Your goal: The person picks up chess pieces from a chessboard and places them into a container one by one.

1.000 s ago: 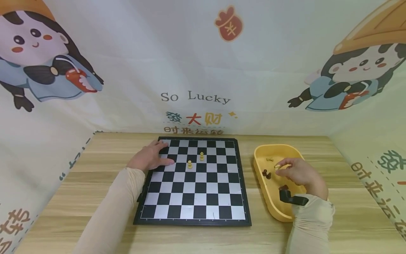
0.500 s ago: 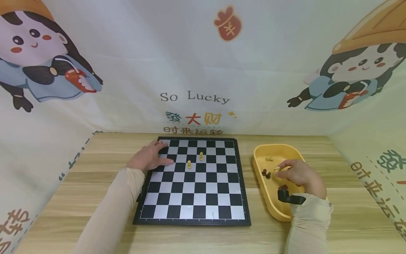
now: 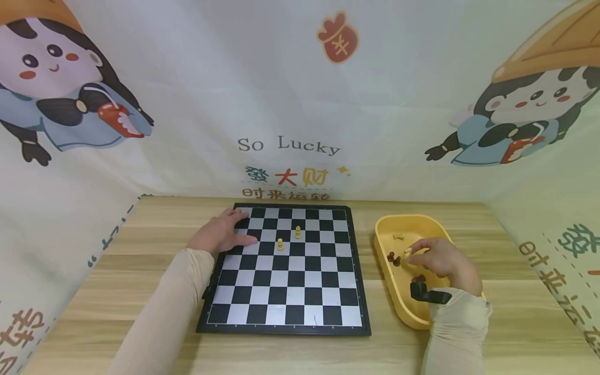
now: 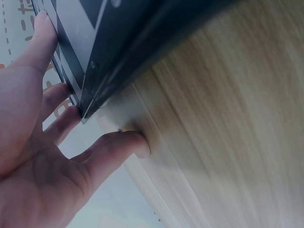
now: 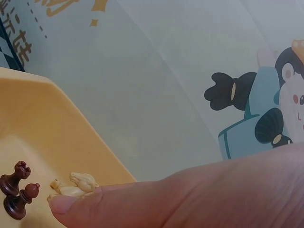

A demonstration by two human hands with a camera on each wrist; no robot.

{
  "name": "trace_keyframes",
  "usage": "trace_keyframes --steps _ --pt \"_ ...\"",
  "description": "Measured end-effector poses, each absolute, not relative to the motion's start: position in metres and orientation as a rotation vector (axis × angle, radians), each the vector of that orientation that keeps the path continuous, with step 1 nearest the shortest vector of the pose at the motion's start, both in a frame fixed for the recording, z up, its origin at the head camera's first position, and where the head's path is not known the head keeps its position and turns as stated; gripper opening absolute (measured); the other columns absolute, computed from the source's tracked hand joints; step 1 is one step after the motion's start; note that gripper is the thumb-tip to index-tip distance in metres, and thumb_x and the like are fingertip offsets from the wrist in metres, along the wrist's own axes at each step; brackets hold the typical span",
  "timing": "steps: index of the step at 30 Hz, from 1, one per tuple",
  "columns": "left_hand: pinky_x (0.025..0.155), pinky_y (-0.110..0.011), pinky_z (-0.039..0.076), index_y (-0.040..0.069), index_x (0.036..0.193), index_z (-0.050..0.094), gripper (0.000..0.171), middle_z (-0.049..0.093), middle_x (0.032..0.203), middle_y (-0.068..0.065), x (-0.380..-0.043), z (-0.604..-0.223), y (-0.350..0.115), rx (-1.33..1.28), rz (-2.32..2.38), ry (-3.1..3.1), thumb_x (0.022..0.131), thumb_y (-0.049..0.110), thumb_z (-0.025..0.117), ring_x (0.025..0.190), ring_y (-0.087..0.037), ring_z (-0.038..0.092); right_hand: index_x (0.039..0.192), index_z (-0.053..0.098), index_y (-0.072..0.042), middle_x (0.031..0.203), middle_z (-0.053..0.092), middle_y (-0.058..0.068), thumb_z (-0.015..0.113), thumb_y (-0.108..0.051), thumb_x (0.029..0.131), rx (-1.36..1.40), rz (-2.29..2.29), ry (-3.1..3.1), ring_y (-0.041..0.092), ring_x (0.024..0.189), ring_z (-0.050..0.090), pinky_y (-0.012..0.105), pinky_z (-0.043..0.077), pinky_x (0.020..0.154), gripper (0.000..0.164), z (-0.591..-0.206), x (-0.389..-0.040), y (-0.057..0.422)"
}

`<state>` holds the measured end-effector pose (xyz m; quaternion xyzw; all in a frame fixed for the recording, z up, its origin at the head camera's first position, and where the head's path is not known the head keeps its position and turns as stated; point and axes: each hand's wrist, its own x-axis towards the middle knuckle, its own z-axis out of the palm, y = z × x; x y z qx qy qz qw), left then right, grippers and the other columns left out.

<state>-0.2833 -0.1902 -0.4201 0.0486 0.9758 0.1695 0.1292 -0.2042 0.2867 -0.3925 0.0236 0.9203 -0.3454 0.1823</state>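
My left hand [image 3: 219,233] rests at the left edge of a black-and-white chessboard [image 3: 284,329], with its thumb lying over the squares. In the left wrist view, one finger [image 4: 137,143] reaches down to the wooden table beside the board's corner. My right hand [image 3: 442,260] is over a yellow tray [image 3: 380,245] and pinches a cream knight [image 5: 84,181] between thumb and fingers. Two cream chess pieces stand on the board, one flat-topped [image 3: 280,244] and one with a narrower top [image 3: 298,232].
Inside the tray are a dark brown rook [image 5: 14,178], a dark bishop [image 5: 21,202], a cream piece [image 3: 398,237] lying on its side and reddish-brown pieces [image 3: 419,278] partly hidden by the black wrist mount [image 3: 428,294]. A printed cloth [image 3: 290,104] hangs behind the table.
My right hand has sunk slightly toward me over the tray, the cream knight still between its fingertips. The left hand and the pieces on the board have stayed in place.
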Motion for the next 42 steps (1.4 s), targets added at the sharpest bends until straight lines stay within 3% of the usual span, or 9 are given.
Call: trace_keyframes --steps 18,23,26,31,42 --pt "0.119 -0.065 0.034 0.014 0.159 0.036 0.088 0.024 0.168 -0.021 -0.284 -0.421 -0.19 0.137 0.471 2.842 0.089 0.053 0.074 0.15 -0.052 0.03 0.132 0.061 -0.001 0.061 0.032 -0.007 0.063 -0.029 0.099 0.044 -0.966 2.604 0.013 0.054 0.034 0.028 0.033 0.055 0.044 -0.389 -0.203 0.284" --pt "0.12 -0.065 0.033 0.014 0.159 0.036 0.089 0.022 0.169 -0.021 -0.284 -0.422 -0.19 0.138 0.475 2.845 0.089 0.053 0.074 0.151 -0.052 0.029 0.132 0.062 -0.002 0.069 0.041 -0.003 0.063 -0.031 0.099 0.023 -0.945 2.628 0.015 0.058 0.037 0.028 0.034 0.057 0.044 -0.383 -0.2 0.279" --pt "0.12 -0.065 0.033 0.014 0.159 0.036 0.089 0.023 0.169 -0.022 -0.284 -0.423 -0.19 0.142 0.473 2.848 0.089 0.053 0.074 0.15 -0.052 0.029 0.13 0.064 -0.002 0.083 0.056 0.005 0.063 -0.03 0.099 -0.025 -0.934 2.665 0.018 0.066 0.046 0.03 0.039 0.061 0.042 -0.378 -0.199 0.276" --pt "0.12 -0.065 0.033 0.014 0.159 0.036 0.089 0.023 0.168 -0.022 -0.284 -0.423 -0.191 0.139 0.476 2.85 0.089 0.052 0.074 0.15 -0.052 0.029 0.127 0.066 -0.001 0.118 0.067 0.021 0.062 -0.027 0.1 -0.1 -0.92 2.739 0.028 0.096 0.06 0.037 0.049 0.079 0.037 -0.372 -0.199 0.27" --pt "0.12 -0.064 0.033 0.014 0.16 0.035 0.089 0.021 0.169 -0.022 -0.284 -0.423 -0.191 0.145 0.488 2.839 0.089 0.052 0.074 0.151 -0.052 0.029 0.117 0.071 -0.004 0.107 0.072 0.016 0.066 -0.028 0.098 -0.162 -0.991 2.838 0.022 0.086 0.059 0.028 0.046 0.071 0.031 -0.363 -0.199 0.245"
